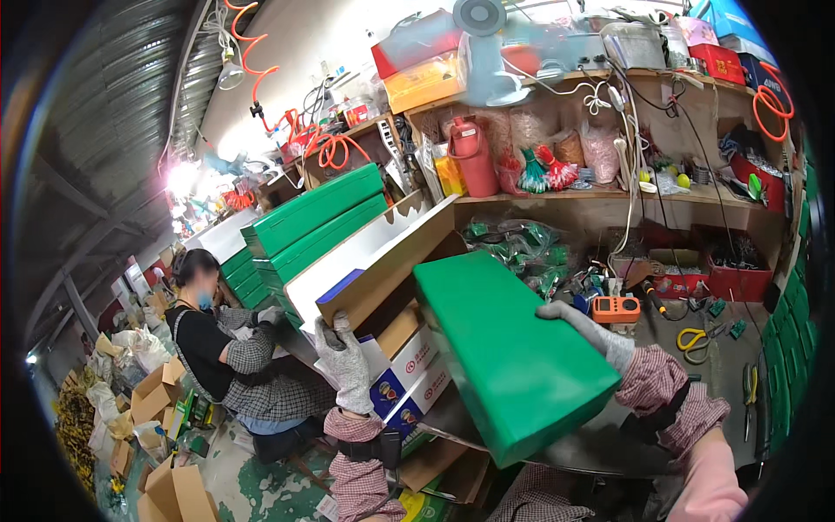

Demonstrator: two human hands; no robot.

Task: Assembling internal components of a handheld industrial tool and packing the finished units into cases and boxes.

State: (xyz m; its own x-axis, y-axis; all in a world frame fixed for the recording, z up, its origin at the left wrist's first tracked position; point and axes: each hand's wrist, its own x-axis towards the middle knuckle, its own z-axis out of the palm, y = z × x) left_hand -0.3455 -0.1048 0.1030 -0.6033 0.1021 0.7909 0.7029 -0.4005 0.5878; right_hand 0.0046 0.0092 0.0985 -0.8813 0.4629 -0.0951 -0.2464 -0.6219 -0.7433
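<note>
In my right hand, gloved in grey, is the far right edge of a long green box. This box is tilted, its near end hanging over the front of the bench; whether it rests on anything is hidden. My left hand, also in a grey glove, grips the edge of an open cardboard carton with its flaps raised. Smaller white and blue printed boxes sit below the flap, beside my left wrist. The green box covers part of the carton.
Stacked green boxes stand at the back left. A co-worker sits to the left. On the bench at right lie an orange meter, yellow-handled scissors and pliers. A shelf carries a red thermos and bagged parts.
</note>
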